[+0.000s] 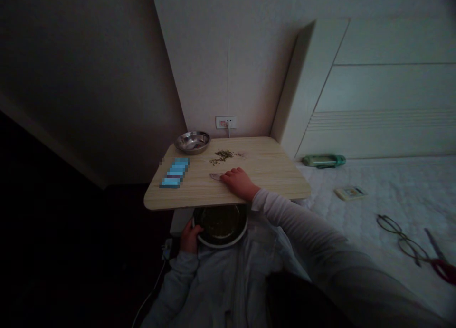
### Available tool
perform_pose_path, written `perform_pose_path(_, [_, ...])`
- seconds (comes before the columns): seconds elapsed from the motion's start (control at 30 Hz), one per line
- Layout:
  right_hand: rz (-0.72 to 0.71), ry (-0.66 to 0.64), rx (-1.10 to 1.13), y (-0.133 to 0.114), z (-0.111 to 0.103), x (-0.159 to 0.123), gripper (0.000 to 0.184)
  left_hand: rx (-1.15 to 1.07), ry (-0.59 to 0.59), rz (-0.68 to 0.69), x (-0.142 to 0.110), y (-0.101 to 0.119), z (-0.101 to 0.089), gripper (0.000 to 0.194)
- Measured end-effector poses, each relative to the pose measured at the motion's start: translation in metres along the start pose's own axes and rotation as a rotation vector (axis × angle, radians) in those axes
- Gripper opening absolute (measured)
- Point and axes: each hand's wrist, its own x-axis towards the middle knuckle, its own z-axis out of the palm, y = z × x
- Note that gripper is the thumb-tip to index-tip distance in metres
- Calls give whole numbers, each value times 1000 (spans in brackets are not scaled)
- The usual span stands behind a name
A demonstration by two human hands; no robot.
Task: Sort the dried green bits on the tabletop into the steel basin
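My left hand (190, 236) grips the left rim of a round, dark-filled bowl with a pale edge (221, 240), held below the front edge of a small wooden table (199, 195). What fills the bowl is too dim to make out. On the tabletop my right hand (239, 181) is closed around a small, pale, flat piece (215, 177) whose tip sticks out to the left. Just beyond it lies a loose scatter of dark greenish bits (223, 154), with paler crumbs at its right.
A steel bowl (193, 142) stands at the table's back left, near a pixelated blue-screened device (175, 173). To the right, the bed holds a green bottle (324, 161), a pale device (351, 193), eyeglasses (402, 235) and red-handled scissors (443, 270). A wall socket (225, 122) has a plug in it.
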Motion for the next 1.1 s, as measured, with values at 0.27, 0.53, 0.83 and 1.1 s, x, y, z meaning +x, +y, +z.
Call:
perform_pose_path(0.27, [-21, 6, 4, -3, 0, -7, 26, 37, -8, 10, -4, 4, 0, 26])
perform_pose_path(0.53, [-38, 8, 5, -6, 1, -12, 26, -12, 1, 4, 0, -2, -1, 30])
perform_pose_path(0.83, [-72, -12, 24, -11, -1, -24, 27, 15, -30, 34, 2, -3, -4, 28])
perform_pose_path(1.1, [-86, 19, 38, -13, -2, -29, 27, -27, -6, -16, 0, 0, 0, 31])
